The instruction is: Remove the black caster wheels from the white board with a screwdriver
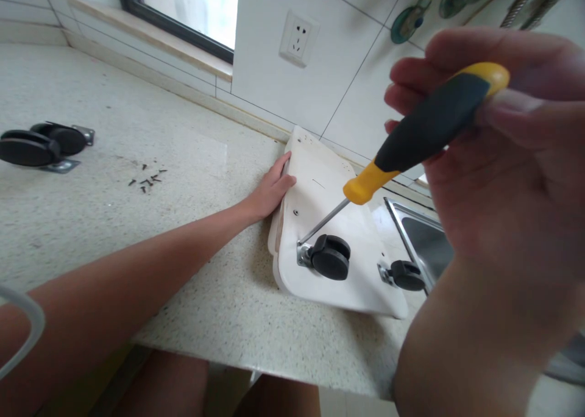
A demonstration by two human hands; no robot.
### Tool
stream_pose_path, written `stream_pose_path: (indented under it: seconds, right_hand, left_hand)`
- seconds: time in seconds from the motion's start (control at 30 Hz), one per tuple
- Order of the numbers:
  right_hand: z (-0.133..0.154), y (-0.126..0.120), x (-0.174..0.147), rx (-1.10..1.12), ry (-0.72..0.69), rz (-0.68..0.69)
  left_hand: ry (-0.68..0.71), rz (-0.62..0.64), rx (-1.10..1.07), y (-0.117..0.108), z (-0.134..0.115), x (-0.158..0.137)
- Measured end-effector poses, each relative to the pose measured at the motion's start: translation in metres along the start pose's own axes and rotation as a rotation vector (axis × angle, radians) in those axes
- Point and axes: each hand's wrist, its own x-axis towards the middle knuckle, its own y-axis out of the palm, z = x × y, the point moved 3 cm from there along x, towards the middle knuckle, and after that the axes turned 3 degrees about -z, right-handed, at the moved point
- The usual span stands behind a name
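Note:
My right hand [507, 118] grips a yellow and black screwdriver [425, 124] near the top of its handle. The screwdriver slants down, its tip at a corner of the metal plate of a black caster wheel [331, 257]. That plate lies against a white board [326, 203] propped at a tilt on the counter; the screw head under the tip is too small to make out. A second caster wheel [406, 275] is on the board farther right. My left hand [273, 191] holds the board's left edge, thumb on the face and some fingers hidden.
Two loose caster wheels [31, 146] lie at the counter's left. Several small dark screws [148, 179] are scattered on the speckled counter [192, 155]. Right of the board is a metal sink [423, 237]. A tiled wall with a socket [299, 39] and a window runs behind.

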Motion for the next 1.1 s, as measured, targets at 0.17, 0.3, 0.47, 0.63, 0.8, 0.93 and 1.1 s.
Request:
stream_pose_path:
  seconds: [0.17,0.3,0.47,0.63,0.8,0.93,1.1]
  right_hand:
    - [0.004,0.001,-0.003,-0.136,-0.121,-0.074]
    - [0.005,0.002,-0.003,-0.131,-0.037,0.008]
    - [0.018,0.003,-0.006,-0.394,-0.09,0.01]
    - [0.025,0.002,-0.008,-0.303,0.016,0.048]
    - [0.046,0.005,-0.012,-0.586,-0.163,0.065]
    - [0.056,0.007,-0.013,-0.5,-0.103,0.117]
    - [0.055,0.002,-0.01,-0.406,-0.042,0.155]
  left_hand:
    - [-0.021,-0.019,-0.018,0.0,-0.001,0.0]
    - [-0.023,-0.015,0.002,0.0,-0.002,-0.001]
    - [0.116,-0.107,0.228,-0.006,-0.034,-0.014]
    - [0.477,0.052,0.122,0.004,-0.096,-0.037]
    - [0.448,0.359,0.015,0.011,-0.127,-0.048]
    - [0.362,0.495,-0.009,0.007,-0.136,-0.048]
    - [0.389,0.564,0.162,0.01,-0.141,-0.049]
